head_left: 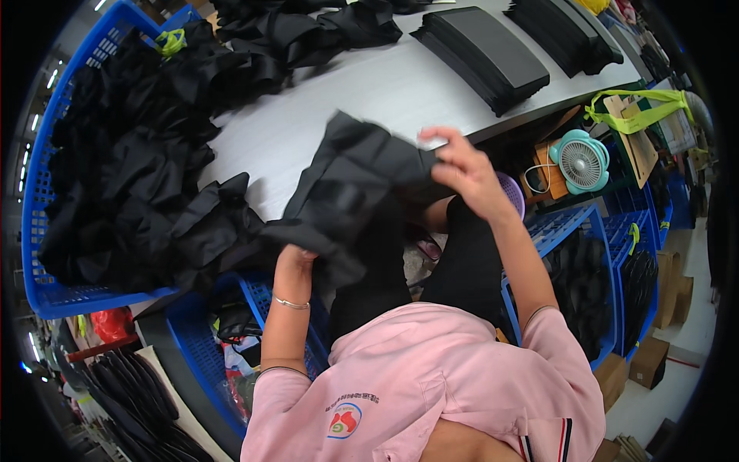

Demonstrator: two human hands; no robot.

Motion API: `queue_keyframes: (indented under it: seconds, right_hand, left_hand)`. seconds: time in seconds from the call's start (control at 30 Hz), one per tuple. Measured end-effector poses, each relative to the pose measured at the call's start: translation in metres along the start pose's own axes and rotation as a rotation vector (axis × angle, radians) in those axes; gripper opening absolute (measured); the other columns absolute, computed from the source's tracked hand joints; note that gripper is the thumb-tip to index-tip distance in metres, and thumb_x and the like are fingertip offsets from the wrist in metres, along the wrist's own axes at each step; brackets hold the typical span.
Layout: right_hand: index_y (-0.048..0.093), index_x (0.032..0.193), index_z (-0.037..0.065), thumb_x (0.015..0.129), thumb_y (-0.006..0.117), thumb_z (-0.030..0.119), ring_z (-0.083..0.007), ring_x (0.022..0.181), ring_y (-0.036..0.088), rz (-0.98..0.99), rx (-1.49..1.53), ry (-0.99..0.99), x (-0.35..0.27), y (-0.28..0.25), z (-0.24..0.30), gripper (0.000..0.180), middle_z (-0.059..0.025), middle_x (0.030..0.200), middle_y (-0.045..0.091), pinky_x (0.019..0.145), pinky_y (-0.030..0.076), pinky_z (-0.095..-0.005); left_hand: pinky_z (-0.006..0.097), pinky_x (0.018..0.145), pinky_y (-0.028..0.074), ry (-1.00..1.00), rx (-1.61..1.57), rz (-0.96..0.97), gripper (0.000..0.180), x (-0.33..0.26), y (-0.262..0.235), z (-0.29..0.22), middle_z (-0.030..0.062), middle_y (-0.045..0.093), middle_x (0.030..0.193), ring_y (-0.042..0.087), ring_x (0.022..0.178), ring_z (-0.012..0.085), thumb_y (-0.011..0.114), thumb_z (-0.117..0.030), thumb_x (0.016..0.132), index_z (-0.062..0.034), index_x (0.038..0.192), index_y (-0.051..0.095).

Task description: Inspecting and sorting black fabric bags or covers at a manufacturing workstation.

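Note:
A piece of black fabric (354, 173), blurred by motion, hangs in the air above my lap at the table's near edge. My left hand (302, 252) is under its lower left corner and holds it there; the cloth covers the fingers. At the upper right edge of the fabric, my right hand (468, 171) grips it with the lower fingers bent, while the index finger sticks out. Close by on the left, loose black fabric pieces (146, 177) fill a large blue basket (35, 231) and spill onto the white table (265, 138).
Two neat stacks of flat black pieces, one a nearer stack (485, 54), the other a farther stack (566, 35), lie on the table's right. A turquoise fan (583, 162) stands beyond the right edge. Blue crates (608, 231) flank me on the right, and another blue crate (196, 358) on the left.

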State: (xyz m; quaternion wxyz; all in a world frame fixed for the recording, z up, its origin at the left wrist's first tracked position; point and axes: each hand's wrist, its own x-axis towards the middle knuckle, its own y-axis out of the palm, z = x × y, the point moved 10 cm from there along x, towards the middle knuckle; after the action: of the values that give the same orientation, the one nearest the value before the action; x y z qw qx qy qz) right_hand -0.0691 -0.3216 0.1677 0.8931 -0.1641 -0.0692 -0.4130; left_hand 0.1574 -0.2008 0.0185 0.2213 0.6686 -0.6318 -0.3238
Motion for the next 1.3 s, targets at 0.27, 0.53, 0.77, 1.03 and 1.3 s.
queue_keyframes:
  seconds: [0.27, 0.53, 0.77, 1.03, 1.3]
  right_hand:
    - [0.064, 0.122, 0.001, 0.094, 0.065, 0.012, -0.0311, 0.128, 0.053, -0.566, -0.500, -0.110, 0.048, -0.060, -0.039, 0.030, -0.0164, 0.136, 0.054, 0.103, 0.043, -0.0374]
    - [0.067, 0.112, -0.001, 0.098, 0.063, 0.016, -0.0133, 0.091, 0.065, -0.343, 0.471, 0.475, -0.058, 0.051, -0.127, 0.022, -0.0061, 0.101, 0.069, 0.086, 0.051, -0.0282]
    - [0.070, 0.110, 0.001, 0.086, 0.073, 0.002, -0.0109, 0.092, 0.065, -0.456, 0.673, 0.452, -0.028, 0.065, -0.125, 0.025, -0.0034, 0.100, 0.071, 0.087, 0.049, -0.0258]
    - [0.063, 0.114, 0.000, 0.078, 0.067, -0.004, -0.0324, 0.075, 0.068, -0.685, -0.579, -0.079, 0.020, 0.026, -0.052, 0.037, -0.0139, 0.096, 0.063, 0.067, 0.053, -0.0378]
    - [0.064, 0.111, 0.004, 0.071, 0.069, -0.006, -0.0331, 0.070, 0.067, -0.465, -1.003, -0.067, 0.026, 0.031, -0.079, 0.041, -0.0105, 0.093, 0.065, 0.062, 0.054, -0.0390]
  left_hand:
    - [0.032, 0.100, 0.051, -0.044, 0.337, -0.193, 0.032, 0.007, 0.065, 0.006, 0.0155, 0.064, 0.123, 0.064, 0.113, 0.0203, 0.058, -0.014, 0.100, 0.0053, 0.126, 0.057]
    - [0.021, 0.071, 0.048, 0.491, 0.687, -0.490, 0.021, -0.010, 0.040, -0.091, 0.0031, 0.064, 0.094, 0.055, 0.077, 0.0061, 0.071, -0.007, 0.091, 0.0015, 0.109, 0.065]
    - [0.025, 0.088, 0.048, -0.024, 0.370, -0.065, 0.035, 0.062, 0.052, -0.025, 0.0016, 0.065, 0.107, 0.060, 0.098, 0.0085, 0.073, -0.016, 0.092, -0.0021, 0.122, 0.062]
    - [0.022, 0.073, 0.053, -0.211, -0.051, 0.240, 0.044, 0.093, 0.091, -0.006, -0.0007, 0.067, 0.103, 0.063, 0.086, 0.0057, 0.072, -0.034, 0.093, -0.0050, 0.123, 0.057]
    - [0.024, 0.076, 0.055, -0.247, -0.222, -0.002, 0.037, 0.097, 0.069, -0.002, 0.0002, 0.069, 0.103, 0.066, 0.087, 0.0074, 0.075, -0.026, 0.090, -0.0058, 0.118, 0.062]
